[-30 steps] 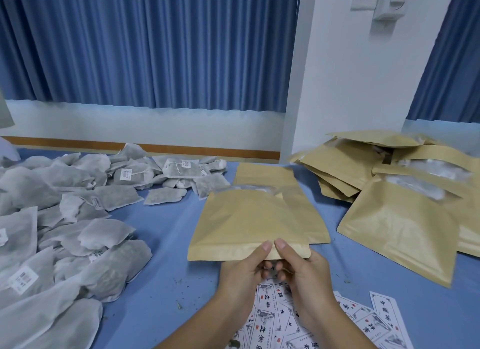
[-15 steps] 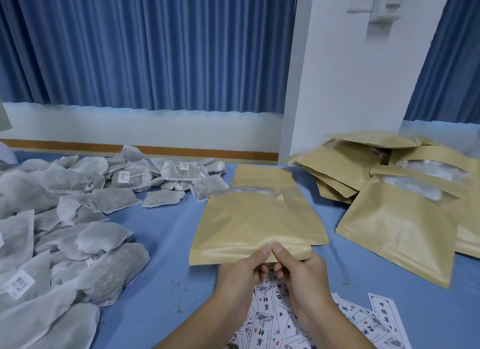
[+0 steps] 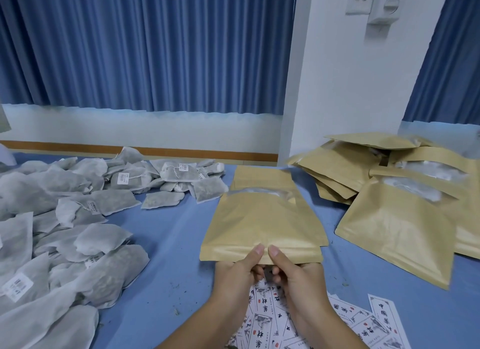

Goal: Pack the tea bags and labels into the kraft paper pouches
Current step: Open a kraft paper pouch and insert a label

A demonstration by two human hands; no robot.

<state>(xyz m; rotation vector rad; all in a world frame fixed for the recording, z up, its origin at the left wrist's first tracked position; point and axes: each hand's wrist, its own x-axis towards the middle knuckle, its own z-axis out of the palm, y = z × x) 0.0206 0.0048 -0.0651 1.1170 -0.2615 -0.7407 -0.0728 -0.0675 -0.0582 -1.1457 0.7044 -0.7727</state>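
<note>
Head view: both hands meet at the near edge of one kraft pouch, L hand & R hand each pinching that edge w/ thumb on top and the other fingers curled underneath, thumbs almost touching. Pouch sits mid-table on the blue table, clear window strip toward its far end, near edge over the printed labels spread beneath the wrists. Tea bags are heaped at left, apart from the pouch; more pouches are stacked at right by a white pillar, w/ a blue curtain behind.
</note>
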